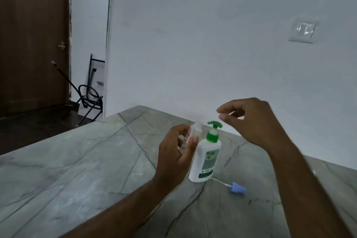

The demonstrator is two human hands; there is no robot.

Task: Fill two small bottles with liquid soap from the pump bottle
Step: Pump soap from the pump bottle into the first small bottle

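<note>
One small clear bottle is gripped by the curled left hand beside the pump bottle, while the right hand hovers above, fingers loosely curled, empty.

A pale wall is carrying 1 switch plate; a dark wooden door is standing left, with what may be folded black stands leaning nearby.

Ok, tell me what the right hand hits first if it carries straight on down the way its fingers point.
Likely the green pump head of the soap bottle; the right hand hovers just above it, though depth is uncertain.
</note>
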